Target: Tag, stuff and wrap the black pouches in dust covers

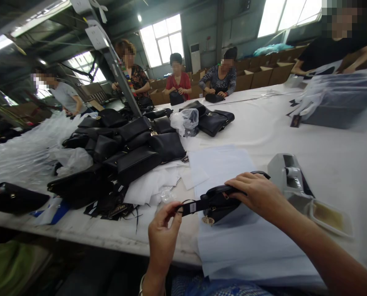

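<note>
A black handbag (233, 213) with a gold round charm (207, 220) rests on pale tissue sheets (233, 250) in front of me. My right hand (257, 193) lies over the bag's top edge, its fingers curled round it. Between the thumb and fingers of my left hand (164, 228) is a black hang tag (189, 208) with a small white label. The tag stretches out to the left of the bag, near its zip. My right fingertips are partly hidden behind the bag.
Black handbags (137, 160) are heaped at the left beside clear plastic bags (23, 144). Loose black tags (115, 207) lie near the front edge. A grey tape dispenser (277, 174) and a shallow tray (333, 218) stand at right. Several people work around the table.
</note>
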A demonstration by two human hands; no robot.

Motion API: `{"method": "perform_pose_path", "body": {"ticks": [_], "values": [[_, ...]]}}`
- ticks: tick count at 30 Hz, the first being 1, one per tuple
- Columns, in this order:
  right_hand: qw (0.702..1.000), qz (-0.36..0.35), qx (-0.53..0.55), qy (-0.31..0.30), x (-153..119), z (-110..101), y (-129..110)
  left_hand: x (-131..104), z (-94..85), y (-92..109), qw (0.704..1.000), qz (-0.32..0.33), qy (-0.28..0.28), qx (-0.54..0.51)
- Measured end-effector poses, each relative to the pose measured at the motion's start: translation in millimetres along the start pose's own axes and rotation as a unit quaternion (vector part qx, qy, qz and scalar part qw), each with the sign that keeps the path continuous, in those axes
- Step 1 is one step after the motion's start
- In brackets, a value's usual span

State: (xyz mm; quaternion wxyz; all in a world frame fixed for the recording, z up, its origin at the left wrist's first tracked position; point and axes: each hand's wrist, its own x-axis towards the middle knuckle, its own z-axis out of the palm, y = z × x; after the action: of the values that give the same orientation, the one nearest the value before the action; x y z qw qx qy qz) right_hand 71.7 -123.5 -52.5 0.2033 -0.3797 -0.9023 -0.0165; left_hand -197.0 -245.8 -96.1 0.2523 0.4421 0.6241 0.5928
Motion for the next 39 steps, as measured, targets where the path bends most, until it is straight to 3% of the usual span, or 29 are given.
{"method": "perform_pose_path", "body": {"ticks": [4,6,9,12,15,19,24,29,32,37,39], "values": [[0.995,0.024,-0.004,0.101,-5,-10,-32,-2,-2.2,4,0.999,0.019,-0.015,0.034],[0.992,0.002,0.025,0.125,-5,-11,-55,-4,-3.9,10,0.998,0.023,-0.016,0.051],[0.992,-0.048,0.077,0.082,-1,0,-79,-3,-6.6,20,0.994,0.043,-0.035,0.090],[0.994,-0.051,0.092,0.029,6,17,-83,-1,-11.0,29,0.981,0.109,-0.090,0.135],[0.995,-0.063,0.081,0.004,12,25,-77,0,-16.7,36,0.961,0.161,-0.150,0.167],[0.995,-0.084,0.054,-0.015,14,24,-70,0,-21.2,38,0.958,0.146,-0.177,0.174],[0.994,-0.090,0.058,-0.035,13,18,-67,-1,-17.0,30,0.973,0.079,-0.147,0.160],[0.999,-0.032,-0.007,0.012,7,4,-45,1,-17.7,18,0.986,0.037,-0.108,0.122],[0.998,0.004,-0.062,0.008,-1,-5,-20,0,-33.5,14,0.984,0.043,-0.076,0.152],[0.997,0.010,-0.072,0.008,-8,-9,12,-6,-86.4,-1,0.966,0.008,0.010,0.259],[0.999,0.004,-0.043,-0.027,-7,-7,20,-8,-103.7,-14,0.958,-0.024,0.024,0.285]]}}
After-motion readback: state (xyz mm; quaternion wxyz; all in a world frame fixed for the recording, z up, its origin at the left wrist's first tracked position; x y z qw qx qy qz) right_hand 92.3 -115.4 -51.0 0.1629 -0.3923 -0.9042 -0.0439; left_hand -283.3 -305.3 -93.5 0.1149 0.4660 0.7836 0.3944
